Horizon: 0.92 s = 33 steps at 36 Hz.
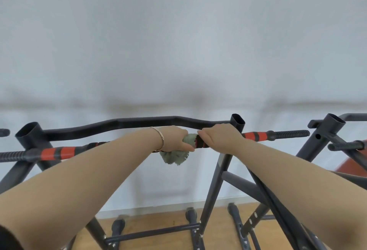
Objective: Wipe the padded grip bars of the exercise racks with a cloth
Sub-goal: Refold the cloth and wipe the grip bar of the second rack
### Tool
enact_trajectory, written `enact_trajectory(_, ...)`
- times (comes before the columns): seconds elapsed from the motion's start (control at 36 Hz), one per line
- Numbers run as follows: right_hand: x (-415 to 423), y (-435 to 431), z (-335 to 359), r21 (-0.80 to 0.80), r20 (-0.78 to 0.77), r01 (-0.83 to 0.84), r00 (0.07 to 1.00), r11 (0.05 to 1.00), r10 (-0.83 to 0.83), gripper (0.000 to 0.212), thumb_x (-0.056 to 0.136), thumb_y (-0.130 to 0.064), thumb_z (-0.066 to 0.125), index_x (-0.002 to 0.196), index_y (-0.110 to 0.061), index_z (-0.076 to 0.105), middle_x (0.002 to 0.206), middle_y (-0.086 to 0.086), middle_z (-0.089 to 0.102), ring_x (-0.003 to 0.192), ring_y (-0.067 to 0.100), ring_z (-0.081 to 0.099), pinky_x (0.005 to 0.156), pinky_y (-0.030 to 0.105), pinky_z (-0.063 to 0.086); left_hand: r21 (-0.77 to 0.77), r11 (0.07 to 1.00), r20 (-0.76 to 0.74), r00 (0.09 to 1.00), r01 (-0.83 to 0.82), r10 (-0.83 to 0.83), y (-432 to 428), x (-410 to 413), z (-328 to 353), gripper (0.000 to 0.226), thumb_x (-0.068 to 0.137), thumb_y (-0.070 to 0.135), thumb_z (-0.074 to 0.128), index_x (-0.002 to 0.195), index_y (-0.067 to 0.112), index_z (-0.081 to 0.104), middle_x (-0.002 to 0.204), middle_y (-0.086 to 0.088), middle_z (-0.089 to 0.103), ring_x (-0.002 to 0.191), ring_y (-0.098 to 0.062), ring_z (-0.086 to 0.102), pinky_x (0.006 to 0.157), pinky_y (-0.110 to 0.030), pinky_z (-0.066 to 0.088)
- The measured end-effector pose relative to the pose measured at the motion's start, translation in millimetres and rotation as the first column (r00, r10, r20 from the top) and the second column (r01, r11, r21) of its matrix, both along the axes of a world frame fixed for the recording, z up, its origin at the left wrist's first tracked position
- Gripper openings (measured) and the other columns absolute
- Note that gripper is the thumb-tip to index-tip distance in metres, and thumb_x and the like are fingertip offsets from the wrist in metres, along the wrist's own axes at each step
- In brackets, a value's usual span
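A long padded grip bar with red and dark bands runs across the top of a dark metal exercise rack. My left hand, with a thin bracelet on the wrist, grips a pale green cloth wrapped round the bar near its middle; the cloth's frayed end hangs below. Right beside it, my right hand grips the bare padding of the same bar. A short piece of dark and red padding shows between the two hands.
A bent black bar runs behind the padded one, between two open tube ends. A second rack stands at the right. Behind is a white wall; below, a wooden floor with the racks' feet.
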State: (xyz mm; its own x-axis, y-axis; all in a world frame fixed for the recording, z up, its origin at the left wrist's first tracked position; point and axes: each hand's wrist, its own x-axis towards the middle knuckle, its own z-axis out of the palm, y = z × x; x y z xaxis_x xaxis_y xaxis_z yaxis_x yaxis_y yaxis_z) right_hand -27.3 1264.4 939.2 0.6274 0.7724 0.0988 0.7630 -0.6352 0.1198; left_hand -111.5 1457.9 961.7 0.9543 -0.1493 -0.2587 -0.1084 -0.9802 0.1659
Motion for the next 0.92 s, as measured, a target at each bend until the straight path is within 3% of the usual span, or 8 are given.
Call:
enact_trajectory(0.11,17.3,14.0,23.4,-0.101,-0.648,0.233,0.722,0.967,-0.242,0.063,0.092,-0.064,0.023,0.071,-0.015,0.056,0.057,0.006,0.067,0.053,0.025,0.063,0.074,0.042,0.058,0.119,0.993,0.089,0.996,0.002,-0.013,-6.3,-5.5,-8.1,0.033,0.093,0.048,0.053,0.099,0.017,0.043,0.078,0.004,0.064,0.057,-0.015,0.061,0.063,-0.033,0.052)
enact_trajectory(0.28,-6.3,2.2,-9.5,-0.184,0.267,0.013,0.963,0.983,0.038,0.023,0.099,-0.017,0.045,0.120,-0.013,0.053,0.090,0.003,0.061,0.076,0.027,0.060,0.052,0.034,0.037,0.143,0.989,0.064,0.997,0.032,-0.042,-0.2,5.4,-2.8,0.045,0.091,0.064,0.050,0.094,0.019,0.048,0.079,0.006,0.055,0.068,-0.010,0.051,0.058,-0.029,0.038)
enact_trajectory(0.44,-10.7,4.7,-12.5,-0.197,0.340,0.035,0.940,0.980,0.035,0.028,0.102,-0.018,0.038,0.127,-0.010,0.048,0.093,0.005,0.063,0.076,0.030,0.060,0.054,0.033,0.037,-0.004,1.000,-0.033,0.999,-0.011,0.011,6.4,9.4,0.3,0.046,0.081,0.072,0.053,0.089,0.026,0.056,0.088,0.007,0.065,0.079,-0.012,0.062,0.070,-0.032,0.050)
enact_trajectory(0.5,-1.5,10.9,1.5,-0.147,0.008,0.118,0.993,0.982,-0.118,0.025,0.098,-0.022,0.034,0.109,-0.009,0.053,0.083,0.007,0.062,0.070,0.032,0.061,0.058,0.037,0.046,-0.050,0.998,-0.034,0.999,-0.027,0.026,7.4,6.6,2.6,0.043,0.082,0.070,0.054,0.086,0.028,0.056,0.086,0.009,0.065,0.076,-0.010,0.061,0.063,-0.029,0.045)
enact_trajectory(0.58,6.5,18.7,29.8,-0.178,-0.730,0.321,0.591,0.930,-0.343,0.044,0.087,-0.040,0.035,0.080,-0.008,0.064,0.067,0.011,0.067,0.056,0.028,0.062,0.066,0.037,0.055,0.009,1.000,0.001,1.000,0.019,-0.019,3.0,2.2,0.7,0.041,0.087,0.065,0.054,0.086,0.025,0.052,0.082,0.009,0.060,0.072,-0.008,0.056,0.055,-0.025,0.036)
enact_trajectory(0.64,8.6,21.8,34.4,-0.186,-0.772,0.358,0.523,0.915,-0.361,0.048,0.086,-0.044,0.036,0.077,-0.008,0.066,0.065,0.011,0.069,0.054,0.025,0.062,0.065,0.035,0.054,0.076,0.997,0.055,0.998,0.034,-0.038,-0.9,-1.4,-4.4,0.041,0.090,0.061,0.054,0.093,0.021,0.048,0.081,0.007,0.056,0.072,-0.012,0.054,0.055,-0.027,0.034)
enact_trajectory(0.75,-4.7,18.7,14.3,-0.219,-0.030,0.121,0.991,0.968,-0.130,0.020,0.098,-0.022,0.041,0.107,-0.009,0.054,0.075,0.006,0.064,0.066,0.025,0.061,0.055,0.032,0.040,0.130,0.991,0.145,0.989,0.012,-0.031,-1.8,-4.9,-9.7,0.044,0.093,0.061,0.050,0.097,0.017,0.043,0.076,0.005,0.050,0.070,-0.015,0.050,0.061,-0.032,0.037)
enact_trajectory(0.92,-28.1,0.1,-17.9,-0.057,0.410,-0.026,0.911,0.998,0.047,0.006,0.093,-0.015,0.061,0.097,-0.011,0.062,0.072,0.003,0.059,0.057,0.026,0.058,0.046,0.030,0.037,0.009,1.000,0.061,0.998,0.000,0.000,1.6,-4.3,-2.7,0.043,0.089,0.063,0.051,0.091,0.020,0.054,0.085,0.002,0.066,0.078,-0.017,0.063,0.059,-0.028,0.039)
